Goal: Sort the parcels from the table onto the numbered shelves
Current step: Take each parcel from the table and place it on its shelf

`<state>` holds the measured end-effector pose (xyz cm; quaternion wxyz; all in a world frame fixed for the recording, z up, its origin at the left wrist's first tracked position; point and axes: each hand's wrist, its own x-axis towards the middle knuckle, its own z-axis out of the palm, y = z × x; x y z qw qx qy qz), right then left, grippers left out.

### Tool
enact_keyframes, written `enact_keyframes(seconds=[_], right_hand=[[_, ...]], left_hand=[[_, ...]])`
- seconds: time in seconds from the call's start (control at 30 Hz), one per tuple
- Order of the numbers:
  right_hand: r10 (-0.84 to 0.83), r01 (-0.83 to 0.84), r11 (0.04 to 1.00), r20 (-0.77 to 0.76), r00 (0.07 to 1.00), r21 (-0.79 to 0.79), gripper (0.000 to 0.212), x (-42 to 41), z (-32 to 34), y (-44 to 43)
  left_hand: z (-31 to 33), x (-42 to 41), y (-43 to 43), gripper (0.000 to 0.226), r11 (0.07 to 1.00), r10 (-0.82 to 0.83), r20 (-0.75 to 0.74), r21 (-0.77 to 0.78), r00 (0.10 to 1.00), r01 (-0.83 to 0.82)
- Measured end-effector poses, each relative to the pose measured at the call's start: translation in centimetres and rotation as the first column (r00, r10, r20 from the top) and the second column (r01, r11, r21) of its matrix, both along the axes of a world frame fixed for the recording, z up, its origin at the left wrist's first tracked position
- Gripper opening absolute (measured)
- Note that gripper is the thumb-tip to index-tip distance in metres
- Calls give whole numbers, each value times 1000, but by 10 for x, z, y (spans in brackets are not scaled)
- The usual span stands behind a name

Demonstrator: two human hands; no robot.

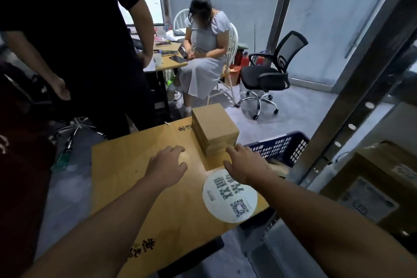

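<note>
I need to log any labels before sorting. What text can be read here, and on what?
"欢迎光临", beside a QR code: round white sticker on the table.
Dark print at the table's near edge and far edge: too blurred to read.
Label on the box at right: too blurred to read.
Parcels: no text shows.
</note>
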<state>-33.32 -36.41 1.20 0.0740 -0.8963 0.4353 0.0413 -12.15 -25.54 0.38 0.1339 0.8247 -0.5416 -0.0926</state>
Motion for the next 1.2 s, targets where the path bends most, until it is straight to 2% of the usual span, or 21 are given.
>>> enact_keyframes(seconds=[0.2,0.33,0.43,0.6,0.73,0.87,1.0,1.2], right_hand=[[-28,27,999,5,1000,44,45,11,-16,-51],[-95,88,993,83,992,81,44,24,-29,-87],[-187,165,975,155,970,147,45,33,-40,-116],[-360,259,899,257,897,354,50,52,-64,-159],[-514,307,822,393,762,479,50,64,-78,-180],[-561,297,777,398,726,555,51,67,-90,-183],[-576,285,768,425,698,573,48,69,-94,-161],[-645,185,712,526,554,677,42,64,-101,-103]], left_hand=[[-14,0,-54,45,999,5,-18,45,1000,-4],[-23,4,-100,45,999,-17,-34,26,999,18],[-38,11,-134,44,999,-43,-102,26,994,46],[-68,17,-168,51,1000,-9,-251,-14,968,6],[-89,21,-177,51,1000,26,-357,3,934,-27],[-99,21,-174,48,999,31,-489,1,872,-35],[-92,21,-160,47,993,63,-529,-55,846,-108],[-70,23,-102,50,967,21,-567,-199,823,-161]])
